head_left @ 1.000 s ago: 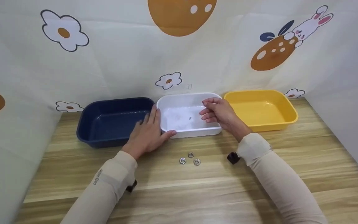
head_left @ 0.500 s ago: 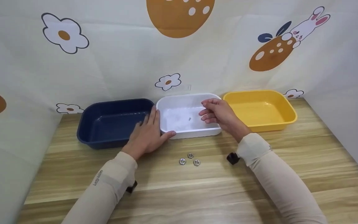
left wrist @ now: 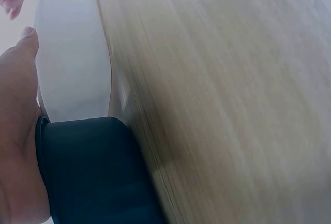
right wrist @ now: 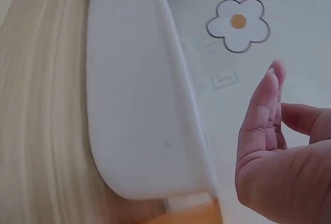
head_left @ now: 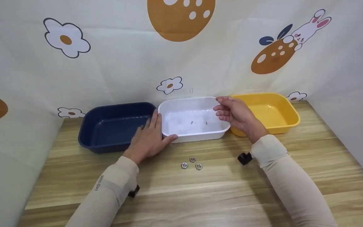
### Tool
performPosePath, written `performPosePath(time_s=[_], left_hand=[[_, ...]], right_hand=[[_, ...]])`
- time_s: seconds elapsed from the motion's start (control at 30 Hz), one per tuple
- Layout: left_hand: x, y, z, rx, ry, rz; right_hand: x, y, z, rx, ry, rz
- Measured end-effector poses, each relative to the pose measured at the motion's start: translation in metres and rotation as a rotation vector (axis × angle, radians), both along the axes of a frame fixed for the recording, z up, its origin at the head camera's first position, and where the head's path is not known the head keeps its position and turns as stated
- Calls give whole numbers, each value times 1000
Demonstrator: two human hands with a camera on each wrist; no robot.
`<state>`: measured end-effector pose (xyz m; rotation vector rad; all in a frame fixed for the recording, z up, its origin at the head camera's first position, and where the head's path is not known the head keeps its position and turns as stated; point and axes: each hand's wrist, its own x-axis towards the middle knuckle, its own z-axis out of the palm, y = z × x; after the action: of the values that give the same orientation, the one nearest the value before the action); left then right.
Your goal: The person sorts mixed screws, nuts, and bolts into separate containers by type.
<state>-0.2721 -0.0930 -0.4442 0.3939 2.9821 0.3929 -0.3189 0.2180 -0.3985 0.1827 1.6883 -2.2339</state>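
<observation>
In the head view my left hand (head_left: 148, 137) lies between the navy bin (head_left: 88, 140) and the white bin (head_left: 197, 137). Its straight fingers rest along the adjoining rims, and the thumb touches the white front rim. My right hand (head_left: 236, 115) hovers over the white bin's right end, fingers loosely bent. In the right wrist view the same right hand (right wrist: 269, 146) shows nothing between thumb and fingers. On the white floor lie a small dark piece (head_left: 192, 122) and a small brownish piece (head_left: 206, 123), both too tiny to name.
A yellow bin (head_left: 276, 127) stands to the right, partly behind my right hand. Three metal hex nuts, one being the nearest nut (head_left: 198, 166), lie on the wooden table (head_left: 200, 195) in front of the white bin. A patterned sheet (head_left: 121, 63) rises behind the bins.
My right hand has shifted right, uncovering more of the white bin, where the brownish piece now shows. The left hand stays in place. The head view has tilted slightly upward.
</observation>
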Motion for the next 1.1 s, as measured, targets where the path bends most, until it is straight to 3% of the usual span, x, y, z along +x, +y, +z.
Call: performPosePath(time_s=[0.23,0.53,0.73,0.83,0.9,1.1], left_hand=[[1,-2,-2,17,-9,10],[1,-6,-6,31,-12,6],[5,-6,0,34,25,-19],[10,-3,9,25,118,-50],[16,-1,16,17,223,-96],[45,1,31,86,695,-339]], right_hand=[[7,24,2,-60,17,4],[25,55,12,-2,47,-22],[38,83,28,55,119,-44],[46,99,36,172,181,-68],[51,110,40,267,225,-82],[65,145,41,688,371,-92]])
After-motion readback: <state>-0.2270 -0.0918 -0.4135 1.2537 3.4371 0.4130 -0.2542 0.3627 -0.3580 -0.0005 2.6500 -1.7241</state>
